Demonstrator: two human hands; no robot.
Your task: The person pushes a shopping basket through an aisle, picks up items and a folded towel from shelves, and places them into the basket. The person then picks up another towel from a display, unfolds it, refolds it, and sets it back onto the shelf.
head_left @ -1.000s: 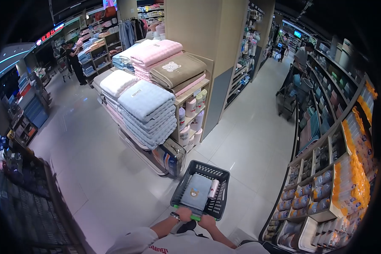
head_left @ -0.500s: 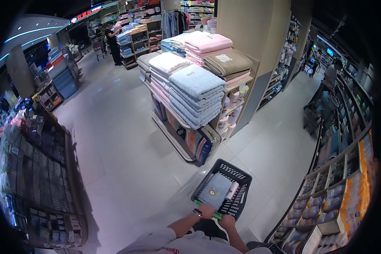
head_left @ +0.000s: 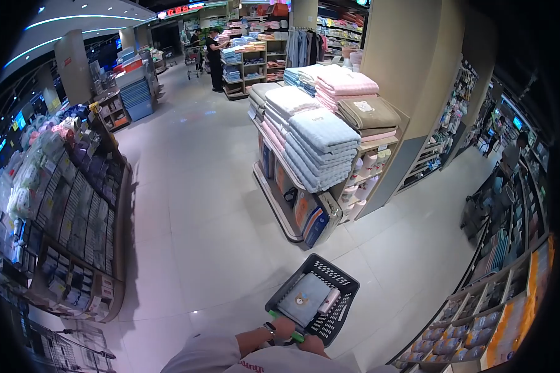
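A dark grey plastic shopping basket (head_left: 342, 289) with slotted sides is in front of me at the bottom of the view. My left hand (head_left: 284, 327), with a watch at the wrist, wraps round its green handle (head_left: 297, 336). My right hand (head_left: 312, 344) grips the same handle farther right, partly hidden by my sleeve and body. Inside the basket lies a folded light blue towel (head_left: 306, 292) with a small bear on it. Beside the towel is a pale, rolled or tube-shaped pack (head_left: 329, 301); its kind is unclear.
Ahead stands a display with stacked blankets (head_left: 323, 137). Packaged goods fill a shelf (head_left: 74, 205) on the left, and a wire cart (head_left: 68, 348) is at lower left. Shelving (head_left: 479, 317) lines the right. A person in dark clothes (head_left: 215, 59) stands far back; another (head_left: 513, 152) is at right.
The view has swung left, so the blanket display sits farther right. The basket shows slightly lower and more to the left. The wire cart has come into view; both hands keep their hold.
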